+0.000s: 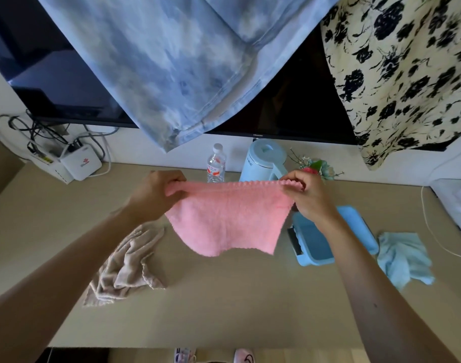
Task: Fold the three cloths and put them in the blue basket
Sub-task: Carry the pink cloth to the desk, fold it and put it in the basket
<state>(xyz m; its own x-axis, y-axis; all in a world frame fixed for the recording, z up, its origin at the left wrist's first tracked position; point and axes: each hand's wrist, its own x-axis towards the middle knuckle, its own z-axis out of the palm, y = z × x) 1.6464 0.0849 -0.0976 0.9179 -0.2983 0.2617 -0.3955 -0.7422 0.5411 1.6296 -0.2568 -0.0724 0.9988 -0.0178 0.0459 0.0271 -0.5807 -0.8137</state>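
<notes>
Left hand (156, 191) and right hand (306, 195) pinching pink cloth (229, 221) stretched above table (224, 297), blue basket (315, 239) right, beige cloth (127, 265) left

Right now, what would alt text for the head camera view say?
Two bare hands, left hand and right hand, hold a pink cloth stretched by its top corners above a beige table. A crumpled beige cloth lies left; a blue basket and light blue cloth lie right.
</notes>
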